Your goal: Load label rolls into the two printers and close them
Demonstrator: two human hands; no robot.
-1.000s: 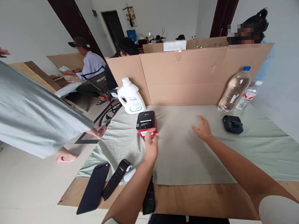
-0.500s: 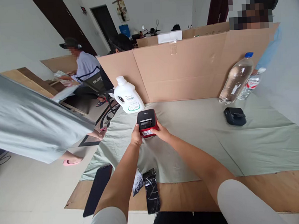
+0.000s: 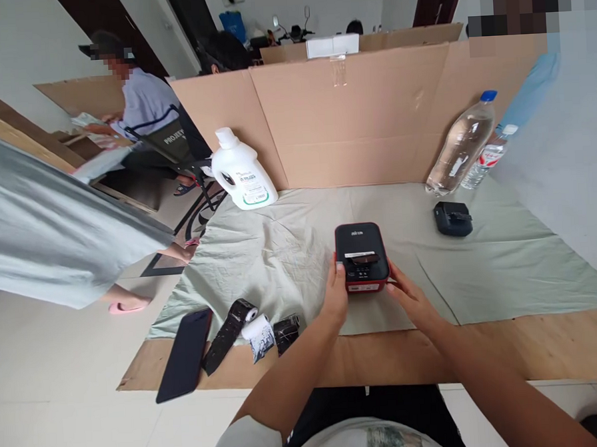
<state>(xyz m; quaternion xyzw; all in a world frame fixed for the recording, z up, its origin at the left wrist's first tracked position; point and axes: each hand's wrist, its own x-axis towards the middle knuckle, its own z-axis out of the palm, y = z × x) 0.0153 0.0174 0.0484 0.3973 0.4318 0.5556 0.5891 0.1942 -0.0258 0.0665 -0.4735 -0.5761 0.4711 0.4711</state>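
Your left hand (image 3: 335, 295) and right hand (image 3: 413, 302) clasp the red-and-black device (image 3: 362, 252) between them at the tabletop (image 3: 560, 343), each grip part-curled against one side.

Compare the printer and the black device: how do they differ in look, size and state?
The printer is black with red sides; the black device shows no red. The printer looks larger than the black device. The printer is held; the black device lies untouched on the cloth. Both have a dark top and rounded corners.
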